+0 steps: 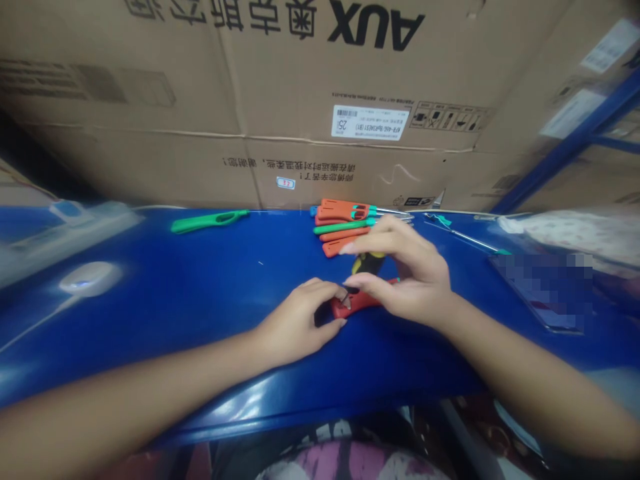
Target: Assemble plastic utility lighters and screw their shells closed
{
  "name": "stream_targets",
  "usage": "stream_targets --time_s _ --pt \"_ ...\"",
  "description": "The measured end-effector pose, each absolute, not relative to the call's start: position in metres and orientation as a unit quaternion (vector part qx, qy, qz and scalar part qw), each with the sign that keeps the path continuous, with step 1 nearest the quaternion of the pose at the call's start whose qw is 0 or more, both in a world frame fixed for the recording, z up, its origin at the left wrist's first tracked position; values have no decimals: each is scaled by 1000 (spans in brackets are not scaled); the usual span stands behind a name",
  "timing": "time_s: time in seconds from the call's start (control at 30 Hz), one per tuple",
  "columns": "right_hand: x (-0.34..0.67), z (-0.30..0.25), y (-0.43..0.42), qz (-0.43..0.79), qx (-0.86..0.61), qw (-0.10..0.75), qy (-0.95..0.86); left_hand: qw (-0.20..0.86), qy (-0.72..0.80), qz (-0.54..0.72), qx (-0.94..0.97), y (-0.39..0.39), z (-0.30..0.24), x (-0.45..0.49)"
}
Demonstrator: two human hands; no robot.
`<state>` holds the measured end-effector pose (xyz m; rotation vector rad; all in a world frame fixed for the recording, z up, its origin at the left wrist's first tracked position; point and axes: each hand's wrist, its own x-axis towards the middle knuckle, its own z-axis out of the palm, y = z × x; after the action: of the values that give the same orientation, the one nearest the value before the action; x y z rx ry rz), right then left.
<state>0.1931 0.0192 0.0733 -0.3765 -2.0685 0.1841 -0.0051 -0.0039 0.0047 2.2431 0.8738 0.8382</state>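
On the blue table, a red long-necked lighter point(361, 301) lies flat near the front edge. The thumb and fingers of my left hand point(305, 317) close around its left end. My right hand point(413, 270) grips a short screwdriver point(369, 265) with a black and yellow handle. It is tilted over the lighter, its shaft pointing down at the left end by my left fingertips. Whether the tip sits in a screw is too small to tell. My right hand covers part of the lighter's right end.
Behind my hands is a pile of orange, red and green lighters point(345, 212). A green lighter shell point(207, 221) lies at back left, a white round device point(91, 279) at left. Loose metal lighter tubes point(473, 240) and a phone-like slab point(543, 293) lie right. A cardboard box point(200, 147) walls the back.
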Motion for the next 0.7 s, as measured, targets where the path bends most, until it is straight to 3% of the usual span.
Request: stream_targets --time_s 0.1,0.2,0.27,0.4,0.53,0.6,0.7 --pt "193 75 18 10 -155 498 -853 288 327 316 843 -4 5 -5" --pt "192 77 16 139 -185 447 -864 293 324 311 844 -4 5 -5" --pt "192 79 16 163 -189 451 -857 289 322 313 845 -4 5 -5" --pt "195 79 20 34 -182 516 -836 287 323 315 845 -4 4 -5" --pt "196 80 20 199 -184 443 -855 296 337 299 842 -4 6 -5" --pt "196 80 20 244 -184 452 -838 292 345 297 841 -4 6 -5" --pt "197 78 22 110 -189 517 -828 286 345 300 842 -5 5 -5"
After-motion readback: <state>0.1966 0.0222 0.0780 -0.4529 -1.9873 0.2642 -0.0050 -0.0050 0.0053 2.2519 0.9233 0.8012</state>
